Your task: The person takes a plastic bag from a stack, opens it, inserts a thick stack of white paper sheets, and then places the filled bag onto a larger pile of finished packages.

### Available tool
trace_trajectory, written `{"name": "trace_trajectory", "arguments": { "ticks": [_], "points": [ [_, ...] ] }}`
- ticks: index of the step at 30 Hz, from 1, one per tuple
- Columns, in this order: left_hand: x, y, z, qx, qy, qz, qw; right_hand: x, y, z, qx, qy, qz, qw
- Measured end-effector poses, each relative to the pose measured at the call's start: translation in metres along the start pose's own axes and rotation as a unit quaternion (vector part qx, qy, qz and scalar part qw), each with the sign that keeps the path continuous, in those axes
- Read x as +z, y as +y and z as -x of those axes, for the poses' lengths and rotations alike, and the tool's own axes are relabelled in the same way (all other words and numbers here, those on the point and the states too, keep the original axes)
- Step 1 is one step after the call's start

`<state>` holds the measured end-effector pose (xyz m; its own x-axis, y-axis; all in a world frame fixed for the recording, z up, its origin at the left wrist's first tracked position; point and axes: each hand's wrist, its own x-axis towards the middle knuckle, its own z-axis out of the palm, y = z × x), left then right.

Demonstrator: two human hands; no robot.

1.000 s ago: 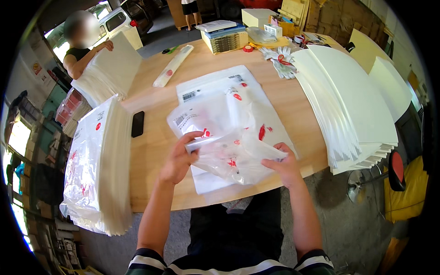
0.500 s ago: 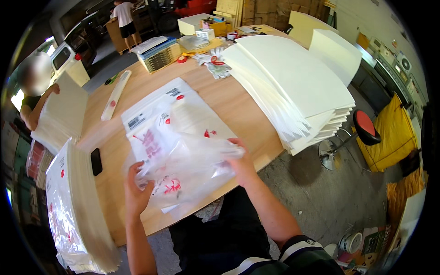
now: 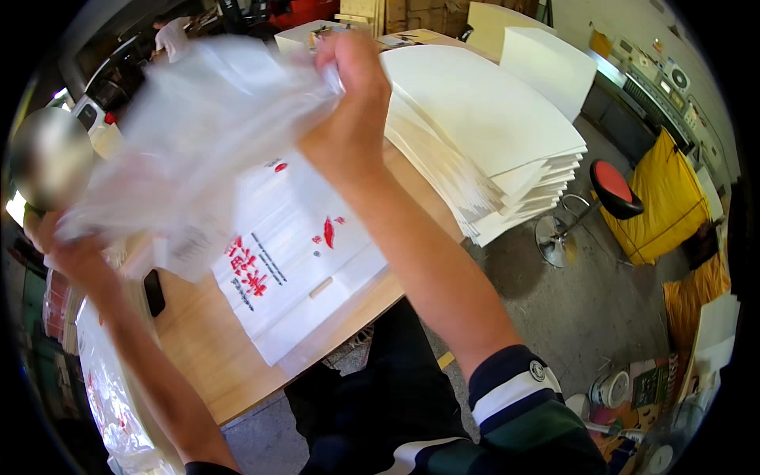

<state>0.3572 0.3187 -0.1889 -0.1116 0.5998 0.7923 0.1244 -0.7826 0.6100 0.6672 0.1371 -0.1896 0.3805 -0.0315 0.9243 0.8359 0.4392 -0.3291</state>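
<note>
A clear plastic bag [image 3: 214, 111] is stretched in the air between my hands, blurred by motion. My right hand [image 3: 352, 107] is closed on its upper right edge, with the fist raised over the far part of the table. Lower and to the left, my left hand [image 3: 75, 253] grips the opposite edge, its fingers smeared. Beneath the raised bag, flat white plastic bags [image 3: 301, 237] with red printing lie on the wooden table [image 3: 202, 356]. The raised bag hides their far end.
A tall stack of white sheets [image 3: 491, 119] stands on the table's right side. At the left lie a black phone [image 3: 154, 293] and a plastic-wrapped stack [image 3: 119, 404]. A red-seated stool [image 3: 613, 186] is on the floor at right. Another person [image 3: 55, 162] is at far left.
Both hands have lifted the clear bag off the pile and spread it up and away, the right hand farther and higher, the left hand outward. The printed bags underneath now show. My view has shifted slightly.
</note>
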Motion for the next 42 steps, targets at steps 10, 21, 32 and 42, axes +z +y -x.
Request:
{"name": "trace_trajectory", "arguments": {
  "ticks": [10,21,32,42],
  "points": [
    [-0.035,-0.128,0.128,-0.318,-0.288,-0.205,0.88,0.009,0.114,0.238,0.398,-0.438,0.068,0.804],
    [-0.038,-0.091,0.208,-0.065,-0.517,-0.51,0.684,-0.022,0.05,0.217,0.285,-0.592,0.179,0.732],
    [-0.059,0.06,0.12,0.114,-0.013,-0.143,0.983,-0.03,-0.02,0.106,0.055,-0.089,-0.029,0.994],
    [-0.079,0.016,0.18,-0.203,-0.487,-0.14,0.838,-0.089,-0.024,0.265,0.556,-0.379,-0.009,0.74]
  ]
}}
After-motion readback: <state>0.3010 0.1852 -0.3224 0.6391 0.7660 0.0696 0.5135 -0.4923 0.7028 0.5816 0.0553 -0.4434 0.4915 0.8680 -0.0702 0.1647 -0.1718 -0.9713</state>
